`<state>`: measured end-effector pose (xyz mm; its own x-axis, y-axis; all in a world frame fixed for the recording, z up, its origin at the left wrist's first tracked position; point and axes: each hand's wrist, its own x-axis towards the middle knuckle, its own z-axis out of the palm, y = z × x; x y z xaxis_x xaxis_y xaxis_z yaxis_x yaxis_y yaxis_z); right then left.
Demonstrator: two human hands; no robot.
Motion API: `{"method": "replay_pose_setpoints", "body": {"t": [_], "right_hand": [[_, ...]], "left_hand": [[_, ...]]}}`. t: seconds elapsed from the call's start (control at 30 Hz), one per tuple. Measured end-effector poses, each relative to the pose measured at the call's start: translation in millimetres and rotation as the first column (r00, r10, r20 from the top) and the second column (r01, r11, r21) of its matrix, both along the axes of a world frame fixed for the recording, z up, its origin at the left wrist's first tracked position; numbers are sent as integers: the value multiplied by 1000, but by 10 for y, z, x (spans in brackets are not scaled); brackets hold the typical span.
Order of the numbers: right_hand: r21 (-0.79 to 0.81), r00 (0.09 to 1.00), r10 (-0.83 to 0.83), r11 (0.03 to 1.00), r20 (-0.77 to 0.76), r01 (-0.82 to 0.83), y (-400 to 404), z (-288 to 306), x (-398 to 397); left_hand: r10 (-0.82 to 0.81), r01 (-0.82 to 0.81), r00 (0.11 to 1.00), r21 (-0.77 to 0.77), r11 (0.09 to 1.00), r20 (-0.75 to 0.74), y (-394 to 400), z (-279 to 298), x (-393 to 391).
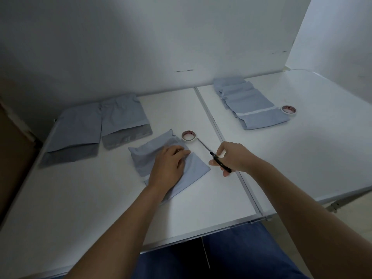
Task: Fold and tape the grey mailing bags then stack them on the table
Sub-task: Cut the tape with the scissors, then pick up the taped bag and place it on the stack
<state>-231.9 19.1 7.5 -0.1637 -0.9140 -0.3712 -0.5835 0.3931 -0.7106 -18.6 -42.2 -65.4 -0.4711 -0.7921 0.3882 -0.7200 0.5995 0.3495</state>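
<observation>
Head view, looking down on a white folding table point(281, 158). Left hand point(169, 164) pressed flat, fingers straight, on a folded grey mailing bag point(198, 168) — palm over the bag's middle, fingertips reaching its fold toward the tape. Right hand point(231, 156) curled round the black handles of a pair of scissors point(213, 155), just right of that bag and not touching it; blades closed and pointing away, toward a roll of white tape point(188, 135) lying just beyond the bag's far corner. Left of the bag and farther back, two unfolded grey bags point(80, 125) side by side, dark flaps toward the near edge. Well right of the bag, past the table's centre seam — an overlapping row of folded bags point(247, 101), with a second tape roll point(288, 109) touching its near right end. Blue trousers point(231, 256) below the table's near edge.
</observation>
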Motion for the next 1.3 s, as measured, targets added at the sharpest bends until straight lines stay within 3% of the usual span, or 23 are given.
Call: {"method": "replay_pose_setpoints", "body": {"t": [0.1,0.2,0.3,0.37,0.47,0.53,0.63,0.73,0.8,0.87,1.1,1.3], "right_hand": [[-3,994,24,1000,-110,-25,-113,-1,-26],[7,903,113,993,-415,-121,-247,-8,-49],[-50,826,78,991,-559,-128,-335,-84,-57],[-77,832,56,990,-552,-117,-375,-129,-75],[-71,915,58,993,-398,-94,-462,-135,-136],[-103,927,45,991,-373,-89,-510,-108,-158],[-307,912,-32,946,-408,-105,-448,-116,-37],[-469,925,73,845,-373,-256,-230,-263,288],[-490,879,217,761,-425,-425,-103,-444,539],[-505,837,246,703,-488,-501,-45,-617,732],[-409,775,271,724,-571,-555,17,-771,908],[-358,793,198,811,-576,-463,46,-803,814]], "left_hand": [[3,-3,1000,0,1000,5,20,17,-2],[4,-4,1000,-3,1000,-4,27,30,-3],[-1,1,1000,9,1000,-10,22,25,-1],[-6,6,1000,8,1000,-3,24,27,0],[-9,9,1000,11,1000,8,19,42,3],[-23,23,1000,31,999,17,11,50,6],[-26,45,995,188,981,-100,24,204,24],[76,-26,982,274,961,-172,37,362,112],[82,-41,986,266,963,-147,117,373,182],[52,-33,996,238,971,-71,258,277,244],[81,-97,993,198,975,86,520,36,372],[66,-103,980,195,975,186,524,54,389]]}}
